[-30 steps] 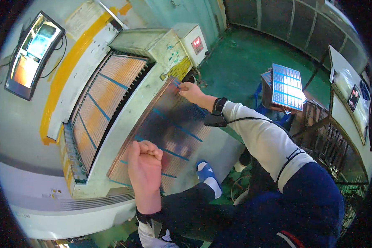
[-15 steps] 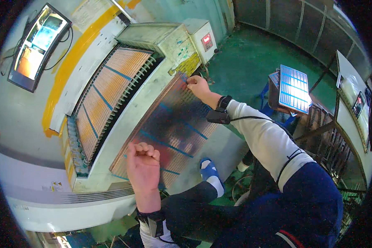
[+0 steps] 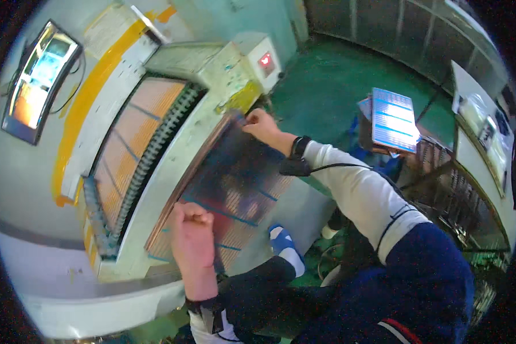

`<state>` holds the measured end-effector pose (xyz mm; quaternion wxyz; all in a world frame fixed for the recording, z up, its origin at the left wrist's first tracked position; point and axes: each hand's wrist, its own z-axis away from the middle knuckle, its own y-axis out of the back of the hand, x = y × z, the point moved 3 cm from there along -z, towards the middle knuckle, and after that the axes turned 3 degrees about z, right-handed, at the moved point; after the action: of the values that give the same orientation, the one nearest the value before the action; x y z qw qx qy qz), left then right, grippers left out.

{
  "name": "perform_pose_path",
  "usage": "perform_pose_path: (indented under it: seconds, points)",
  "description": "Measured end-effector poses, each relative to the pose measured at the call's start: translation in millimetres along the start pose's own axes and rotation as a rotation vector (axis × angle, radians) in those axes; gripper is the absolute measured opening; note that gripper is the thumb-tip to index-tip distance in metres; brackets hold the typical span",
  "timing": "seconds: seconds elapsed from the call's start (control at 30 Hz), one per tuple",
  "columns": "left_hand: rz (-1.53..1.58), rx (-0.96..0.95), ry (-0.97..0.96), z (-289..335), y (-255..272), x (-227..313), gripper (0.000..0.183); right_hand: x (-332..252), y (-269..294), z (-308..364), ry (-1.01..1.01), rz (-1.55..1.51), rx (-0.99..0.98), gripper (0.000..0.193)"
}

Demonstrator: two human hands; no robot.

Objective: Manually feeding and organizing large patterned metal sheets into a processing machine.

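A stack of copper-striped panels (image 3: pixel 221 241) with blue bands leans at the front of a pale machine. Over its upper part lies a dark glossy sheet (image 3: pixel 235 157) full of reflections. At the sheet's far corner my right hand (image 3: pixel 262 129) is closed in a pinch on its edge. My left hand (image 3: pixel 194 238) is at the near left of the stack, palm up and fingers curled closed; whatever they hold is hidden. Another striped panel (image 3: pixel 140 135) lies on the rollers inside the machine (image 3: pixel 172 178).
On the wall at left hangs a lit screen (image 3: pixel 43 80). A control box (image 3: pixel 258 60) with a red display sits at the machine's far end. To the right, a pile of blue-and-white panels (image 3: pixel 394 120) rests on a blue stool. Beyond it stand a rack (image 3: pixel 441 189) and a table (image 3: pixel 481 160).
The view has shifted, so the surroundings appear farther left. My left hand's fingers have curled tighter. My right hand remains at the sheet's far corner.
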<state>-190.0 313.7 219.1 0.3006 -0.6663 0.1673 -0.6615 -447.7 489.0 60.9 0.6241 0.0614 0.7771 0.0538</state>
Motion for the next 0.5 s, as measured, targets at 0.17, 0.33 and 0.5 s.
perform_pose_path:
  seconds: [0.17, 0.33, 0.5]
  points:
    - [0.078, 0.014, -0.002, 4, 45, -1, 0.012, -13, 0, 15, 0.132, 0.071, -0.288, 0.033]
    - [-0.039, 0.044, 0.053, 9, -5, -18, 0.026, -36, 43, 20, 0.298, 0.382, -0.499, 0.032]
    - [-0.080, -0.026, 0.070, 10, -24, -21, 0.026, -86, 4, 57, 0.627, 0.924, -0.547, 0.022]
